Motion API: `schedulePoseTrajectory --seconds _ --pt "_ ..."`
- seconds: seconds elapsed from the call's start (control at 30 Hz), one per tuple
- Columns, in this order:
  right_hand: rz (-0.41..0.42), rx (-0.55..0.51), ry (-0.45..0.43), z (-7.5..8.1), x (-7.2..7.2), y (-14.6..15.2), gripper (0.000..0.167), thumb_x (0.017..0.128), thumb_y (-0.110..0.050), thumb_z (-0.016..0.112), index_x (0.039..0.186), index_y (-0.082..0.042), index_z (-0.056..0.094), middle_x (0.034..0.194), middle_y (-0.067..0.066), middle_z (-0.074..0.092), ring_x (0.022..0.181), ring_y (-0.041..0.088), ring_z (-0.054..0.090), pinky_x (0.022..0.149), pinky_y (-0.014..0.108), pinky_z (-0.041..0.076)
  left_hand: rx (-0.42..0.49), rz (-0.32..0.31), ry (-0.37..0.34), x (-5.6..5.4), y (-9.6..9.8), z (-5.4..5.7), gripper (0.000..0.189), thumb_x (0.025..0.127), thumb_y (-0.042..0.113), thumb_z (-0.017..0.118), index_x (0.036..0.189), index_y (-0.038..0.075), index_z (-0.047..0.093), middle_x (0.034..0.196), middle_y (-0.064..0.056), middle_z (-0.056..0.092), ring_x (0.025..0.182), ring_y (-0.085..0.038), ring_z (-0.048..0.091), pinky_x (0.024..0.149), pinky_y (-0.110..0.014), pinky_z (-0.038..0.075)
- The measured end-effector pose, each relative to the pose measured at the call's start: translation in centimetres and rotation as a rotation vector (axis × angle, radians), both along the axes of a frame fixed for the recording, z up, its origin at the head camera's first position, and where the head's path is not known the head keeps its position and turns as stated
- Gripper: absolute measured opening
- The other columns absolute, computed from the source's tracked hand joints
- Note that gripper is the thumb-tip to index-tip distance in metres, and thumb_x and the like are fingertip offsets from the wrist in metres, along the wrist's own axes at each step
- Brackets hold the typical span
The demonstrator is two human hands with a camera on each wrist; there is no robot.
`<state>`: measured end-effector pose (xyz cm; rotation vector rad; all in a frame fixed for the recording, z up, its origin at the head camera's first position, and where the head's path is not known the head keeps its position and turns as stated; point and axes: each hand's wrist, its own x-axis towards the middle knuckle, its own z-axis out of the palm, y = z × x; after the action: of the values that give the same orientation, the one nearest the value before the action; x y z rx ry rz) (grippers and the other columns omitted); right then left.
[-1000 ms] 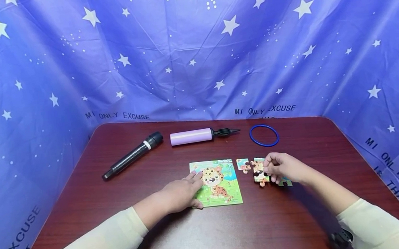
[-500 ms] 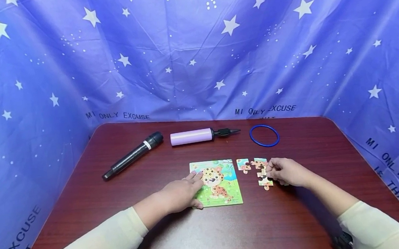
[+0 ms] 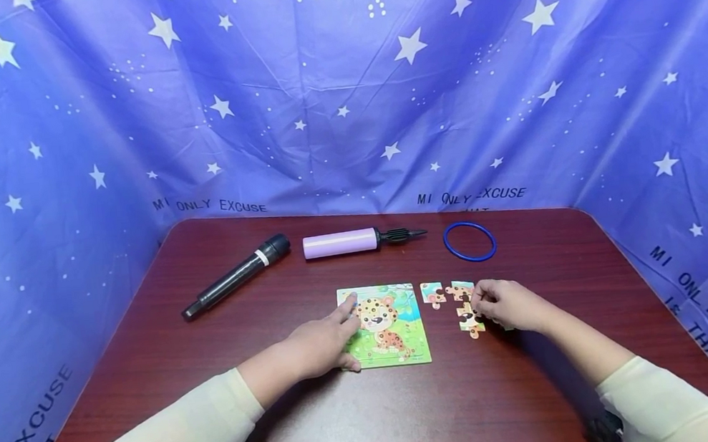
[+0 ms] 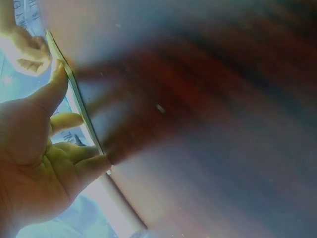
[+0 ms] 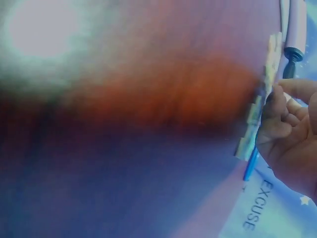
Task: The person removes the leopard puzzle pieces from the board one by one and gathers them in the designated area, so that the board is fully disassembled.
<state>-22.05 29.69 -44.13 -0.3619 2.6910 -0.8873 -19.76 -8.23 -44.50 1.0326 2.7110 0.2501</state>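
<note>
In the head view, a square jigsaw board (image 3: 408,338) with a spotted leopard cub picture lies flat on the table. My left hand (image 3: 318,347) rests at its left edge, fingers spread and fairly straight over the border. To the right, a separate jigsaw piece (image 3: 432,293) lies beside a group of loose pieces (image 3: 471,320) that bear spots and part of a cub's face. My right hand (image 3: 512,303) has curled fingers at the right side of that group, thumb and forefinger pinching a jigsaw piece. The hand hides part of the group.
Behind the board lie a black microphone-shaped stick (image 3: 237,276), a lilac hand pump (image 3: 340,243) with a black nozzle, and a blue ring (image 3: 469,241). The dark red table (image 3: 400,418) is enclosed by a blue star-patterned cloth (image 3: 313,74).
The lower loose pieces have moved slightly right and down, against the others. My right hand shifted slightly right and down with them. My left forefinger has spread upward; the board stays put.
</note>
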Motion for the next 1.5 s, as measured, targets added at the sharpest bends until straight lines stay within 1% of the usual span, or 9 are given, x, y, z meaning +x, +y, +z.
schedulePoseTrajectory --seconds 0.17,0.3,0.47,0.57,0.67,0.87,1.13,1.33,1.5 --pt "-0.005 -0.014 0.11 1.7 -0.5 -0.8 0.018 0.099 -0.028 0.057 0.094 -0.012 0.062 0.071 -0.002 0.054 0.056 0.011 0.051 0.05 0.027 0.045 0.031 0.038 -0.044 0.0 0.0 0.1 0.056 0.079 0.054 0.07 0.108 0.012 0.048 0.162 -0.02 0.018 0.11 -0.032 0.064 0.061 -0.031 0.053" --pt "0.022 -0.067 0.144 3.1 -0.9 -3.6 0.02 0.099 -0.035 0.058 0.099 -0.016 0.062 0.072 -0.001 0.055 0.056 0.014 0.052 0.051 0.029 0.046 0.049 0.079 -0.058 0.0 0.0 0.2 0.058 0.077 0.055 0.072 0.105 0.012 0.045 0.162 -0.018 0.022 0.099 -0.031 0.066 0.063 -0.034 0.052" --pt "0.133 -0.095 0.082 2.9 -0.8 -9.1 0.023 0.096 -0.031 0.062 0.112 -0.015 0.061 0.079 0.001 0.062 0.061 0.016 0.058 0.055 0.031 0.049 0.061 0.073 -0.023 0.0 -0.1 0.1 0.076 0.075 0.057 0.073 0.126 0.008 0.045 0.162 -0.018 0.02 0.127 -0.037 0.053 0.089 -0.046 0.055" --pt "0.231 -0.097 0.02 1.8 -0.6 -12.0 0.033 0.095 -0.029 0.064 0.121 -0.009 0.058 0.08 -0.001 0.063 0.062 0.014 0.06 0.057 0.029 0.051 0.048 0.061 0.017 -0.1 -0.1 -0.1 0.089 0.074 0.06 0.072 0.137 0.005 0.042 0.162 -0.02 0.019 0.144 -0.039 0.032 0.109 -0.049 0.042" --pt "0.297 -0.093 -0.034 0.6 -0.5 -13.9 0.041 0.093 -0.028 0.066 0.126 -0.006 0.054 0.077 -0.003 0.062 0.059 0.011 0.059 0.056 0.028 0.051 0.041 0.06 0.05 -0.2 -0.1 -0.3 0.086 0.072 0.062 0.072 0.129 0.003 0.047 0.16 -0.023 0.022 0.148 -0.04 0.021 0.117 -0.048 0.03" --pt "0.33 -0.036 -0.048 -0.3 -0.5 -15.3 0.043 0.092 -0.025 0.067 0.128 -0.006 0.055 0.071 -0.003 0.059 0.056 0.009 0.056 0.056 0.028 0.05 0.066 0.09 0.036 -0.2 -0.3 -0.5 0.066 0.073 0.062 0.072 0.103 0.01 0.046 0.157 -0.023 0.029 0.147 -0.039 0.026 0.113 -0.05 0.035" --pt "0.353 0.016 -0.074 -0.1 -0.8 -15.8 0.045 0.094 -0.027 0.065 0.134 -0.009 0.053 0.072 -0.002 0.059 0.06 0.01 0.055 0.058 0.029 0.048 0.015 -0.065 0.039 0.2 -0.9 -0.1 0.048 0.085 0.052 0.066 0.115 0.018 0.053 0.156 -0.021 0.034 0.141 -0.046 0.034 0.091 -0.056 0.053" --pt "0.335 0.03 -0.097 -0.1 -0.8 -15.8 0.048 0.096 -0.028 0.063 0.139 -0.013 0.05 0.071 -0.001 0.06 0.058 0.012 0.056 0.058 0.031 0.049 -0.045 -0.094 -0.071 0.0 -2.0 1.6 0.04 0.088 0.031 0.071 0.127 0.027 0.065 0.156 -0.02 0.034 0.144 -0.04 0.031 0.108 -0.051 0.042" --pt "0.345 0.013 -0.113 -0.1 -0.7 -15.8 0.045 0.096 -0.026 0.062 0.137 -0.013 0.051 0.07 0.0 0.06 0.057 0.013 0.057 0.057 0.032 0.049 -0.12 -0.106 -0.098 0.0 -2.1 2.1 0.044 0.091 0.031 0.067 0.135 0.033 0.061 0.156 -0.024 0.03 0.145 -0.041 0.027 0.11 -0.05 0.041"
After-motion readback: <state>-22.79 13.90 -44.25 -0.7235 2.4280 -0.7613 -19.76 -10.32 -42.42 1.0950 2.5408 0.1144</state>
